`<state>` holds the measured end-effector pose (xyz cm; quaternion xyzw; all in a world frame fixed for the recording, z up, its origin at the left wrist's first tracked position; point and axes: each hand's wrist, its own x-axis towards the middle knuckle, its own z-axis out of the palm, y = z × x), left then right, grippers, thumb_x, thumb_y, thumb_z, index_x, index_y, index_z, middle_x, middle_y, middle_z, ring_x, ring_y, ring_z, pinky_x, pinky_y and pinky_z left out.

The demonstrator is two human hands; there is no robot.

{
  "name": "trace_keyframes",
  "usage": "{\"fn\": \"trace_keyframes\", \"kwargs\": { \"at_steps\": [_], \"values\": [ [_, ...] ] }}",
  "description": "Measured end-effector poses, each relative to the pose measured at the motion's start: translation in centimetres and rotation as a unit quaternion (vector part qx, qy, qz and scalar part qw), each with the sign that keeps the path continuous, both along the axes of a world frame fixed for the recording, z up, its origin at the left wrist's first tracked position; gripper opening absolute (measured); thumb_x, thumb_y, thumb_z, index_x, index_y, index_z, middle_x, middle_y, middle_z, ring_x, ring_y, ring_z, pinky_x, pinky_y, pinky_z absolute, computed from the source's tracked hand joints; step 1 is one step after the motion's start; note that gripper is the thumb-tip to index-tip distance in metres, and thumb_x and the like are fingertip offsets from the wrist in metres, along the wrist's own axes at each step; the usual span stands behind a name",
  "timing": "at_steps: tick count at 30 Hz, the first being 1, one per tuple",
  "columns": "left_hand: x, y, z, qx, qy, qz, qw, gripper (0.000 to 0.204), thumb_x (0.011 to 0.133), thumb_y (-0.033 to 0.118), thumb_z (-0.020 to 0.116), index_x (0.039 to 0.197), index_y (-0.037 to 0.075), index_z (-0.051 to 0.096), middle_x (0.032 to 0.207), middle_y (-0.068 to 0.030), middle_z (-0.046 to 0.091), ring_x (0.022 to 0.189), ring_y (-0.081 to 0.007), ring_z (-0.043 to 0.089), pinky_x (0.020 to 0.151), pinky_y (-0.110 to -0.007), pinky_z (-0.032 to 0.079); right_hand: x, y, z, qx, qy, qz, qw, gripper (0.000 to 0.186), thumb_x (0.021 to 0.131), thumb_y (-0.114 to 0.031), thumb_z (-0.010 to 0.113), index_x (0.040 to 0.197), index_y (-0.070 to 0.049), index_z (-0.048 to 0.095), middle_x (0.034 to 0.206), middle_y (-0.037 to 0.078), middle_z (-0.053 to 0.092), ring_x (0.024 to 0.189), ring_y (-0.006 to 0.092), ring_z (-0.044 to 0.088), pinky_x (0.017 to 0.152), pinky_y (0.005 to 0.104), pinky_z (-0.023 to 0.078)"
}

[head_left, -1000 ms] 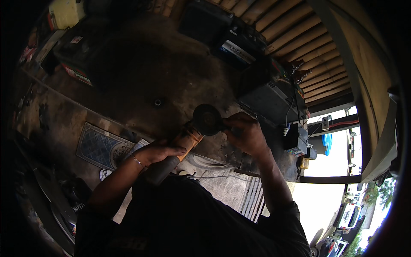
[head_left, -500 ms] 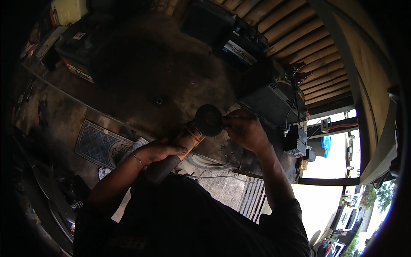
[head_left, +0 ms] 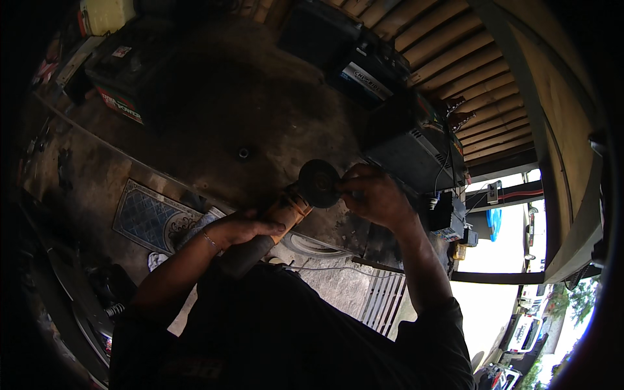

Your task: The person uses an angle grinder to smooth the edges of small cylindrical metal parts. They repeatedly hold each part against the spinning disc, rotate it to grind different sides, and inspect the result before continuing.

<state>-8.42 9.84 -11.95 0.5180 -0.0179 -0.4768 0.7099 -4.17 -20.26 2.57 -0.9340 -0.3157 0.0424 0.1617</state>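
An orange and black angle grinder (head_left: 286,221) is held in front of my body, its dark round disc (head_left: 319,184) at the far end turned up toward me. My left hand (head_left: 246,229) wraps round the grinder's body, thumb lying across the orange casing. At the disc's right edge, the fingers of my right hand (head_left: 377,195) are pinched together on the rim. Below the left hand the tool's dark rear end rests close to my shirt. A small metal nut (head_left: 244,153) lies on the dark bench top (head_left: 214,123) beyond the grinder.
Several car batteries stand around the bench: one at the far left (head_left: 120,84), another at the back (head_left: 367,75). A large dark box (head_left: 416,146) with vents and cables is at the right. A patterned mat (head_left: 153,214) lies lower left, and a wheel (head_left: 315,246) is below the bench edge.
Almost nothing differs. The view has shifted slightly, and my right hand stays pinched at the disc's edge with a small change of wrist angle.
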Motion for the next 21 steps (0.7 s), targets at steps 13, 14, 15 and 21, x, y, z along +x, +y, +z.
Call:
{"fn": "trace_keyframes", "kwargs": {
  "at_steps": [13, 14, 15, 21],
  "values": [
    [0.0, 0.1, 0.8, 0.005, 0.005, -0.002, 1.0, 0.051, 0.091, 0.03, 0.084, 0.128, -0.001, 0.068, 0.112, -0.0087, 0.074, 0.101, -0.0144, 0.069, 0.087, -0.031, 0.057, -0.5, 0.3, -0.8, 0.082, -0.004, -0.06, 0.995, 0.025, 0.084, -0.007, 0.08, 0.108, -0.01, 0.082, 0.102, 0.009, 0.074, 0.092, 0.0272, 0.073, 0.081, 0.0367, 0.059],
    [0.0, 0.1, 0.8, 0.002, -0.01, 0.001, 1.0, 0.052, 0.091, 0.031, 0.084, 0.129, -0.001, 0.067, 0.111, -0.0089, 0.073, 0.101, -0.0146, 0.069, 0.086, -0.031, 0.057, -0.8, 0.2, -1.1, 0.089, -0.01, -0.07, 0.994, 0.025, 0.084, -0.007, 0.08, 0.108, -0.01, 0.082, 0.103, 0.01, 0.075, 0.094, 0.027, 0.074, 0.082, 0.0365, 0.059],
    [0.0, 0.1, 0.7, 0.003, -0.019, 0.001, 1.0, 0.054, 0.091, 0.031, 0.084, 0.13, -0.002, 0.066, 0.11, -0.0091, 0.073, 0.1, -0.0148, 0.069, 0.085, -0.031, 0.057, -1.0, 0.1, -1.4, 0.095, -0.014, -0.081, 0.992, 0.025, 0.084, -0.007, 0.08, 0.109, -0.01, 0.082, 0.105, 0.01, 0.075, 0.095, 0.0269, 0.074, 0.083, 0.0363, 0.06],
    [0.2, 0.0, 0.1, -0.014, -0.023, -0.01, 1.0, 0.055, 0.093, 0.027, 0.082, 0.132, -0.004, 0.061, 0.103, -0.0137, 0.073, 0.083, -0.0189, 0.073, 0.071, -0.033, 0.062, -2.1, -1.0, -3.0, 0.155, -0.018, -0.126, 0.98, 0.025, 0.083, -0.007, 0.083, 0.108, -0.01, 0.083, 0.112, 0.012, 0.077, 0.102, 0.026, 0.076, 0.088, 0.0355, 0.061]
  ]
}}
